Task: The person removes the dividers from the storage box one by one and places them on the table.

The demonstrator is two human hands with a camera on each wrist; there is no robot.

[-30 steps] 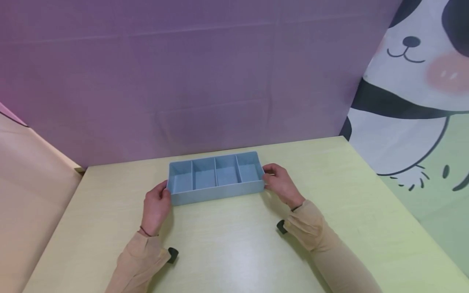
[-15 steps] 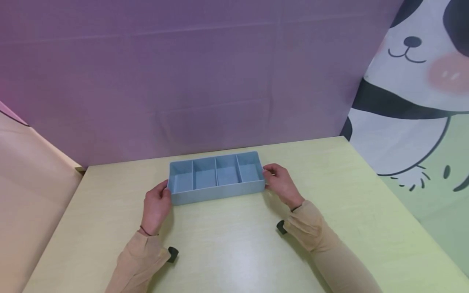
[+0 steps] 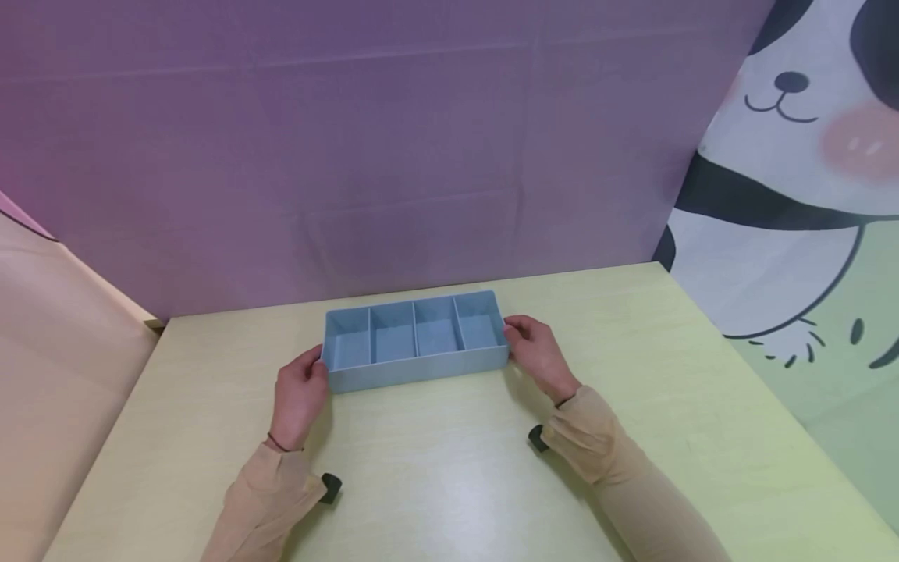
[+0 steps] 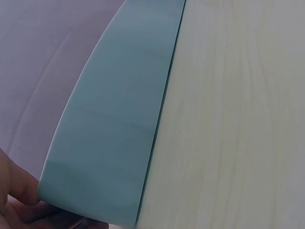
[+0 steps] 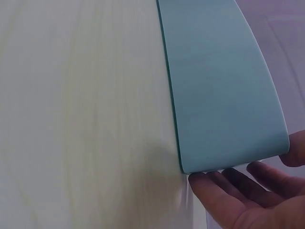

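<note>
A light blue organizer box [image 3: 418, 373] with a row of several compartments lies level on the table, near its far edge. At its left end my left hand [image 3: 300, 400] holds the near corner, thumb at the rim. My right hand [image 3: 542, 359] holds the opposite end, its thumb also at the rim. In the left wrist view, the box's long side wall [image 4: 105, 119] meets the table, and the left fingers [image 4: 21, 186] reach around the end. In the right wrist view, the right fingertips touch the end wall below the thumb. No contents show in the compartments.
The pale wood-grain table [image 3: 428, 468] ends at a purple cloth backdrop [image 3: 393, 156] just behind the box. A panda-printed sheet [image 3: 794, 179] hangs on the right. Small black objects [image 3: 331, 489] sit by both sleeve cuffs.
The right thumb has shifted slightly up toward the box's rim. The box and the left hand have stayed in place.
</note>
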